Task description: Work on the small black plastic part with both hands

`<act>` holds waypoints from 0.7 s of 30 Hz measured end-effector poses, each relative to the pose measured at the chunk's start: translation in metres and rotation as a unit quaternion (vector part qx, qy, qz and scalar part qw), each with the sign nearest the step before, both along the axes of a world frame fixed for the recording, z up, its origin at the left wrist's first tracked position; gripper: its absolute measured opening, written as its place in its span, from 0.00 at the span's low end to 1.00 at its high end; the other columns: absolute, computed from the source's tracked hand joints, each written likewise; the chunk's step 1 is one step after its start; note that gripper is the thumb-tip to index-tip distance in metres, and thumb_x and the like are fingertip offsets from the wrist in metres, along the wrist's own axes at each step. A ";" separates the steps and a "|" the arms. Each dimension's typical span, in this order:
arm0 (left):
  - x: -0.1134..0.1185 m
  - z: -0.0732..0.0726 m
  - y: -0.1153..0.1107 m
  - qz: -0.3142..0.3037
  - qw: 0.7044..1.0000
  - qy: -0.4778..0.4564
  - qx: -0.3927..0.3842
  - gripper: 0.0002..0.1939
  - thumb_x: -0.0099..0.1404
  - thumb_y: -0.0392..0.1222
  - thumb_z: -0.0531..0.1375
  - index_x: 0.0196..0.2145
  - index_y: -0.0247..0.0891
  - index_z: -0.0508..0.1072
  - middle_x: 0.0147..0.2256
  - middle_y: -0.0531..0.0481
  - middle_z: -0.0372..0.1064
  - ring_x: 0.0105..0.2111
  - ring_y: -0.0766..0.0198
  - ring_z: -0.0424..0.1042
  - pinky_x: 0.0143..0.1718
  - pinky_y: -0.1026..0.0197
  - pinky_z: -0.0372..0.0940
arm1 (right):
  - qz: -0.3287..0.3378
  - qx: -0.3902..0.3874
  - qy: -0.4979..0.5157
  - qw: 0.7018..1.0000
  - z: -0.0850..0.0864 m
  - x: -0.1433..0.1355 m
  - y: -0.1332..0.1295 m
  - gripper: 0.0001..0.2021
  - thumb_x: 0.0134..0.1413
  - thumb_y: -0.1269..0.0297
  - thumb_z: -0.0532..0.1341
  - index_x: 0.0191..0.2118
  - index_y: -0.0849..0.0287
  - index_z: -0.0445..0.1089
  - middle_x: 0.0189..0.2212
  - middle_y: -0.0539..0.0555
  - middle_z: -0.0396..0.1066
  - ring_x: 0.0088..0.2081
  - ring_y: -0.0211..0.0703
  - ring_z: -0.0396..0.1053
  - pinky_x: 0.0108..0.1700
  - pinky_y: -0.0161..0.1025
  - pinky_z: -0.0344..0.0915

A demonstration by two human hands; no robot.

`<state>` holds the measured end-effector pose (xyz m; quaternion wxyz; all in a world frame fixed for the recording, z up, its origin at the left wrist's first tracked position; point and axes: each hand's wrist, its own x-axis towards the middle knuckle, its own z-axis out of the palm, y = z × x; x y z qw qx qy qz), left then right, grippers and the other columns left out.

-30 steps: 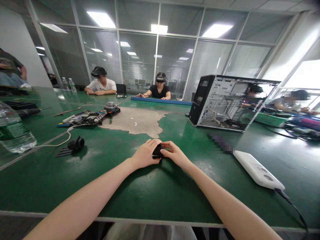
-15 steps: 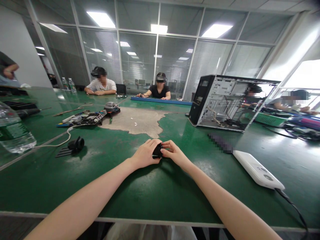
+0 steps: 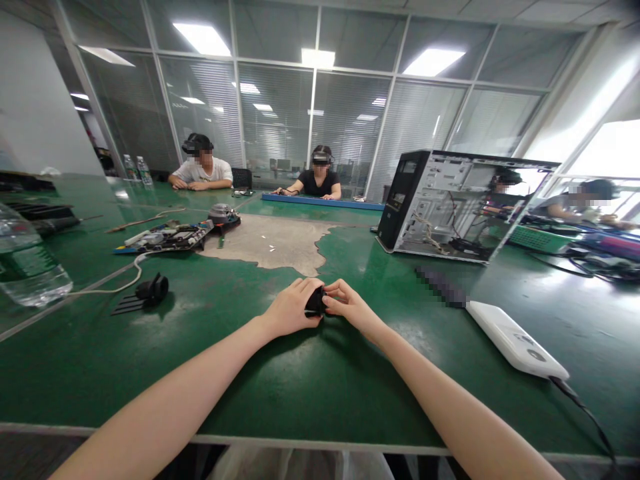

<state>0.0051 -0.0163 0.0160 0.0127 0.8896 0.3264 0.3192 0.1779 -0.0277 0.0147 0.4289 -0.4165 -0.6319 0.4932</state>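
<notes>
A small black object (image 3: 315,303) sits between my two hands over the middle of the green table (image 3: 310,387). My left hand (image 3: 293,307) is wrapped round its left side and top. The fingertips of my right hand (image 3: 346,304) pinch its right edge. Much of the object is hidden by my fingers, and its details are too small to tell. To the left, a black round part with flat prongs (image 3: 151,289) lies on the table.
At the left are a water bottle (image 3: 33,260) and a circuit board (image 3: 170,237) with a pale cable. An open computer case (image 3: 450,207) stands at the right, behind a white power bank (image 3: 517,340). Two people (image 3: 203,167) sit across the table.
My hands and the black object have barely moved. At the far left edge, the person's arm seen earlier is out of view.
</notes>
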 end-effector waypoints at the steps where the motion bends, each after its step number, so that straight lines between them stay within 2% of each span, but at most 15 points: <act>1: 0.000 0.000 0.000 0.000 1.000 0.001 -0.001 0.28 0.48 0.38 0.61 0.47 0.39 0.57 0.44 0.47 0.63 0.42 0.55 0.63 0.43 0.54 0.60 | -0.005 -0.002 0.000 1.000 -0.001 0.000 0.001 0.14 0.43 0.57 0.62 0.35 0.56 0.60 0.35 0.50 0.65 0.33 0.37 0.66 0.36 0.40 0.65; 7: 0.000 0.001 -0.001 0.001 1.000 0.007 -0.003 0.28 0.47 0.38 0.61 0.47 0.39 0.57 0.44 0.48 0.62 0.42 0.55 0.62 0.43 0.54 0.60 | -0.006 -0.015 -0.006 1.000 -0.005 0.001 0.006 0.16 0.42 0.58 0.63 0.38 0.58 0.62 0.36 0.52 0.64 0.35 0.39 0.66 0.39 0.41 0.65; 12: 0.000 0.000 0.000 0.003 1.000 0.007 -0.005 0.28 0.48 0.38 0.61 0.46 0.39 0.57 0.44 0.48 0.63 0.41 0.55 0.63 0.43 0.55 0.61 | 0.030 0.033 0.002 0.999 0.000 0.002 0.001 0.19 0.37 0.63 0.66 0.37 0.57 0.60 0.35 0.51 0.65 0.39 0.39 0.66 0.42 0.40 0.63; 18: 0.000 -0.001 0.001 0.000 1.000 -0.002 -0.006 0.28 0.48 0.38 0.61 0.47 0.40 0.57 0.44 0.48 0.63 0.42 0.56 0.63 0.43 0.54 0.61 | -0.006 0.000 -0.001 1.000 0.000 -0.001 0.000 0.14 0.43 0.56 0.62 0.35 0.56 0.60 0.35 0.50 0.66 0.32 0.37 0.66 0.36 0.39 0.65; 21: 0.000 0.000 0.000 0.001 1.000 -0.001 -0.006 0.28 0.48 0.38 0.61 0.47 0.40 0.57 0.44 0.48 0.63 0.42 0.56 0.63 0.43 0.54 0.61 | -0.018 -0.004 0.003 1.000 -0.003 -0.001 0.003 0.16 0.42 0.55 0.63 0.36 0.56 0.61 0.34 0.50 0.66 0.32 0.37 0.66 0.36 0.39 0.66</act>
